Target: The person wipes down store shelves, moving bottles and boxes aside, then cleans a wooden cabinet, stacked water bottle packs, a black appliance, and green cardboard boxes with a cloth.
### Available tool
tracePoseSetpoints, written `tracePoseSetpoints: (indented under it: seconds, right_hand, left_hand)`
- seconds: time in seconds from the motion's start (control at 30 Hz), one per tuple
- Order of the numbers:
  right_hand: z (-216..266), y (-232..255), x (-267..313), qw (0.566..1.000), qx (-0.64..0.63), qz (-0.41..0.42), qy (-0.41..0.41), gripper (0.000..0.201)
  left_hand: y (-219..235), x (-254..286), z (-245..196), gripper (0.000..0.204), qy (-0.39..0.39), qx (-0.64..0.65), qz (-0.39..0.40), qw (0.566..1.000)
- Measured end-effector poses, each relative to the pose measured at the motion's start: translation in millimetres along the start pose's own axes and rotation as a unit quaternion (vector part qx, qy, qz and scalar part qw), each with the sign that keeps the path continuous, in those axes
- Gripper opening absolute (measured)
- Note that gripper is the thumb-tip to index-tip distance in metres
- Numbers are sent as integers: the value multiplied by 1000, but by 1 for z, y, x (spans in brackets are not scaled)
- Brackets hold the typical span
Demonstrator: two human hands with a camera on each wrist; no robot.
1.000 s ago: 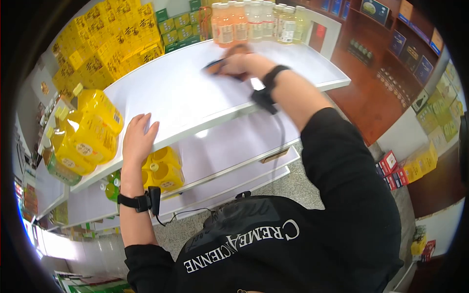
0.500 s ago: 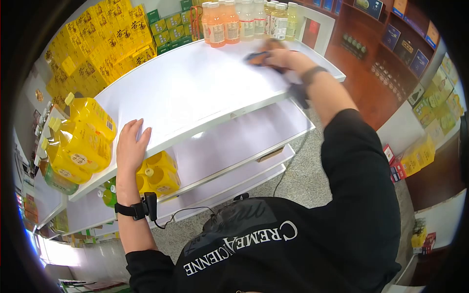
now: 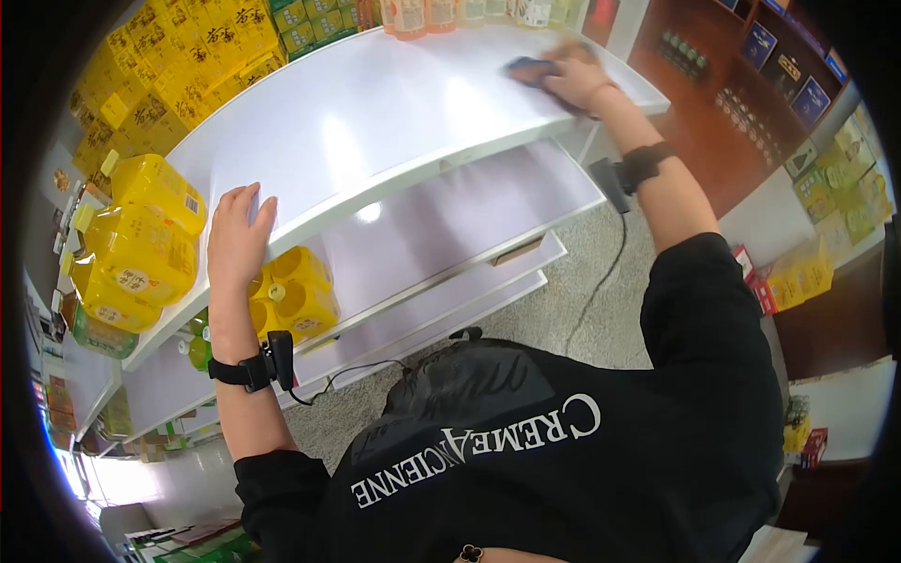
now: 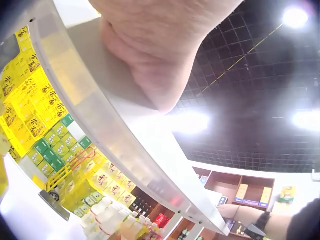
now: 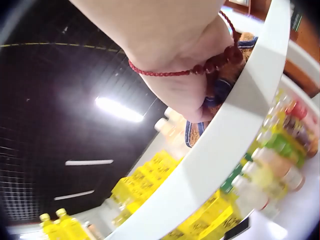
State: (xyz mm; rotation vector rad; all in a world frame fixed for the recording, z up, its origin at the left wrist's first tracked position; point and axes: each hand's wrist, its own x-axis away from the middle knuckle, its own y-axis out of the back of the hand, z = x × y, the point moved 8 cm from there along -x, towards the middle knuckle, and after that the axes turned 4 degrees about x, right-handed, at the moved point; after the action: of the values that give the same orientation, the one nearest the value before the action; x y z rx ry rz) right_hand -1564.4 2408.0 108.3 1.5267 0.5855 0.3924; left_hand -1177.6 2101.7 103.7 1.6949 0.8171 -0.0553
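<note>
My right hand [image 3: 577, 83] holds a bunched brown cloth with dark blue edging [image 3: 532, 70] against the white shelf top [image 3: 394, 113], near its right end. Motion blurs the cloth in the head view. From the right wrist, the cloth [image 5: 196, 132] pokes out beneath the thumb side of the hand, and the shelf edge hides part of it. My left hand [image 3: 236, 235] rests flat at the shelf's front left edge, fingers extended and thumb spread. Just left of it stand large yellow bottles [image 3: 141, 253].
Orange and clear drink bottles [image 3: 441, 14] line the back of the shelf top. Yellow bottles [image 3: 296, 291] sit on the shelf below. Yellow cartons [image 3: 178, 66] are stacked behind. A cable [image 3: 596, 291] hangs from the right wrist camera.
My right hand has swept the cloth rightward across the shelf top, from the middle to near the right end. The left hand stays at the front edge. The head view has tilted down slightly.
</note>
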Motion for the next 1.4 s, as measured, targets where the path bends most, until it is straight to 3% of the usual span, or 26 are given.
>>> tracePoseSetpoints:
  seconds: [0.07, 0.17, 0.2, 0.23, 0.3, 0.4, 0.5, 0.57, 0.63, 0.7, 0.73, 0.77, 0.8, 0.83, 0.87, 0.97, 1.1, 1.2, 1.27, 1.33, 1.37, 1.4]
  right_hand:
    - [84, 9, 25, 986, 2, -100, 137, 42]
    - [206, 27, 74, 970, -43, -94, 220, 37]
    - [241, 33, 90, 968, -66, -58, 233, 30]
    - [277, 27, 94, 949, -76, -110, 286, 31]
    - [320, 37, 125, 927, -140, -100, 334, 36]
    - [328, 41, 135, 929, -154, -112, 317, 37]
    - [300, 37, 129, 917, -142, -194, 318, 37]
    - [262, 34, 124, 928, -129, -190, 295, 32]
    - [206, 30, 116, 955, -125, -148, 223, 29]
    - [129, 17, 105, 943, -122, -258, 173, 27]
    - [91, 12, 99, 947, -106, -253, 169, 27]
    - [14, 1, 98, 951, -175, -226, 118, 28]
    - [-30, -10, 106, 962, -178, -209, 4, 29]
    - [-55, -4, 137, 941, -197, -265, -70, 30]
    - [-91, -18, 145, 948, -138, -256, -130, 32]
    - [-181, -108, 156, 934, -216, -169, -230, 34]
    - [-202, -217, 148, 911, -276, -100, -291, 37]
    - [-178, -252, 117, 901, -304, -56, -304, 38]
    - [-160, -261, 89, 905, -302, -116, -275, 39]
    - [-121, -255, 81, 893, -356, -51, -270, 43]
    - [-113, -269, 65, 937, -280, -65, -199, 48]
    - [-126, -349, 28, 968, -216, -65, -114, 53]
  left_hand:
    - [-1, 1, 1, 46, 0, -2, 7, 1000]
    - [-1, 2, 0, 46, -14, -6, 5, 1000]
    - [-2, 0, 3, 46, -15, -11, 5, 1000]
    - [-4, -2, 7, 46, -17, -17, 4, 1000]
    - [-12, -6, 22, 46, -32, -10, 17, 999]
    - [-10, -8, 24, 46, -39, 0, 27, 999]
    - [-5, -1, 12, 47, -30, -8, 23, 999]
    - [-1, 2, 6, 49, -20, -19, 19, 999]
    - [-1, 3, 4, 49, -18, -17, 20, 999]
    - [-1, 3, 4, 50, -15, -16, 20, 1000]
    - [-1, 2, 3, 50, -20, -20, 15, 999]
    - [-2, 2, 5, 50, -23, -27, 13, 999]
    - [-3, 2, 5, 50, -21, -28, 18, 999]
    - [-3, 2, 5, 50, -18, -31, 20, 999]
    - [-3, 1, 5, 50, -15, -34, 21, 999]
    - [-3, 1, 5, 50, -12, -42, 19, 999]
    - [-5, -1, 7, 48, -19, -31, 19, 999]
    - [-5, -1, 8, 45, -20, -28, 15, 999]
    - [-3, 2, 1, 40, 2, -25, 15, 1000]
    - [-2, 2, 0, 37, -7, 7, 10, 1000]
    - [-2, 3, 0, 34, -7, 2, 8, 1000]
    - [-3, 3, 0, 34, -5, -4, 12, 1000]
